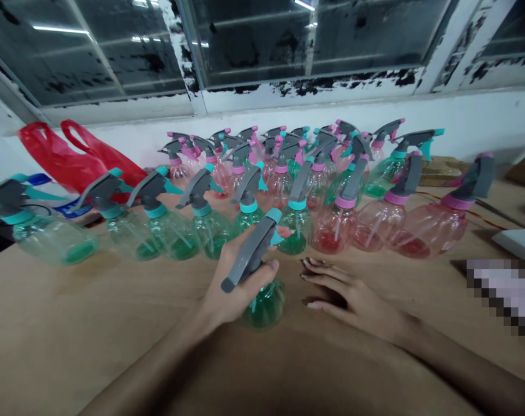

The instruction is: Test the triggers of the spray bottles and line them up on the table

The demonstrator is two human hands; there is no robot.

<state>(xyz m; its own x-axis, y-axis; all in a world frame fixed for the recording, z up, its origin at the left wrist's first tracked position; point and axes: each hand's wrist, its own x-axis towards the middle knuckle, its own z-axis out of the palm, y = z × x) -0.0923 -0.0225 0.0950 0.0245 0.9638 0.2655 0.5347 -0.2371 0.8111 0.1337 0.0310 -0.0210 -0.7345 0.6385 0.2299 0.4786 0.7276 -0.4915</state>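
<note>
My left hand (239,277) is wrapped round the neck of a green spray bottle (265,306) with a grey and teal trigger head. The bottle stands on the wooden table (158,335), and the hand hides its collar. To its right, my right hand (349,289) rests on the tabletop with fingers spread, holding nothing. Just behind the hands runs a front row of spray bottles: several green ones (213,234) with teal collars, then pink ones (334,228) with pink collars on the right.
More pink and green spray bottles (282,185) crowd behind the front row. A red plastic bag (93,164) lies at the back left. Cardboard (440,172) and a white object (520,245) are on the right. Behind the table are a white wall (474,112) and windows (323,40).
</note>
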